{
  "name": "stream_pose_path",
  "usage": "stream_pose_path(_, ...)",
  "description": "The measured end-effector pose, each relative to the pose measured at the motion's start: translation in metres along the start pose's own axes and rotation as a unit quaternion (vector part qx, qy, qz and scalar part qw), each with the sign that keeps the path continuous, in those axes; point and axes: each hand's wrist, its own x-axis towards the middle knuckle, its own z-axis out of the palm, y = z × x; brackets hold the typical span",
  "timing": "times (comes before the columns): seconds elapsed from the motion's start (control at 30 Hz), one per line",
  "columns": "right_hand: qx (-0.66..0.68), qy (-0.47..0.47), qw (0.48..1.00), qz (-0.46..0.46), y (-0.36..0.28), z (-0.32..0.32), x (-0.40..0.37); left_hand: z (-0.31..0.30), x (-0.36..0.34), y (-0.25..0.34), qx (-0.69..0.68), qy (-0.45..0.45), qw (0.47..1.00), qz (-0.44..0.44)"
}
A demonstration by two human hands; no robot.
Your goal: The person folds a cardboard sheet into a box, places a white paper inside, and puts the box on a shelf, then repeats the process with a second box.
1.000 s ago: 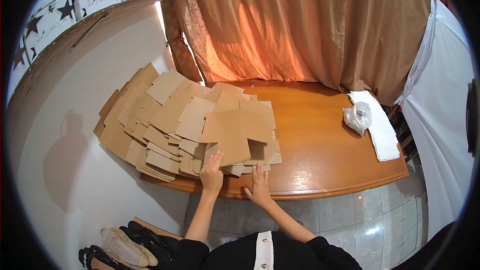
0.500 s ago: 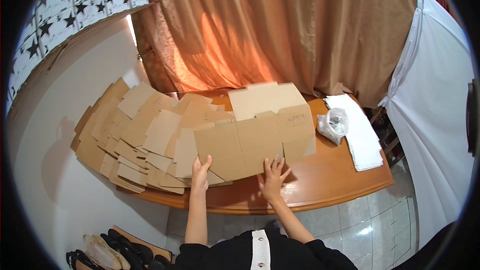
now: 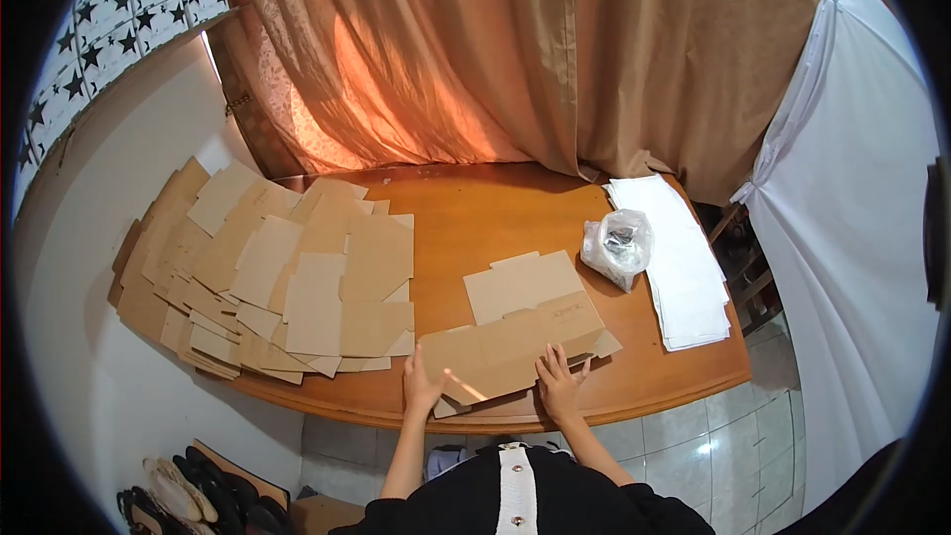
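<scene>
Right of cardboard stack, box blank lies flat on table; your left hand, nearer stack, and right hand rest spread, unclenched, on blank's near edge; likely pinning it flat.

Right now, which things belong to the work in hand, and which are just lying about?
In hand: flat cardboard box, lying on the table with the left hand at its near edge and the right hand spread on it; pile of similar cardboard sheets.

Lying about: plastic bag; stack of white paper; shoes on the floor; curtain.
</scene>
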Motion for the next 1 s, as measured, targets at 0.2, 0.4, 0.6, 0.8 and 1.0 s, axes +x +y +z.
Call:
stream_pose_path(0.2, 0.029, -0.007, 0.999, -0.044, 0.023, -0.001, -0.003, 0.007, -0.062, 0.080, 0.380, -0.255, 0.849, 0.264)
stream_pose_path(0.4, 0.051, -0.004, 0.998, -0.032, 0.037, -0.004, 0.001, 0.017, -0.044, 0.050, 0.222, -0.319, 0.898, 0.207)
stream_pose_path(0.6, 0.110, 0.017, 0.993, -0.034, 0.037, -0.022, 0.022, -0.008, -0.025, 0.080, 0.106, -0.282, 0.932, 0.202)
stream_pose_path(0.8, 0.103, 0.031, 0.987, -0.117, 0.001, -0.058, 0.043, -0.028, 0.018, 0.176, 0.029, -0.095, 0.964, 0.246)
stream_pose_path(1.0, 0.163, 0.009, 0.966, -0.201, -0.039, -0.054, 0.067, -0.012, 0.081, 0.225, 0.226, -0.201, 0.918, 0.256)
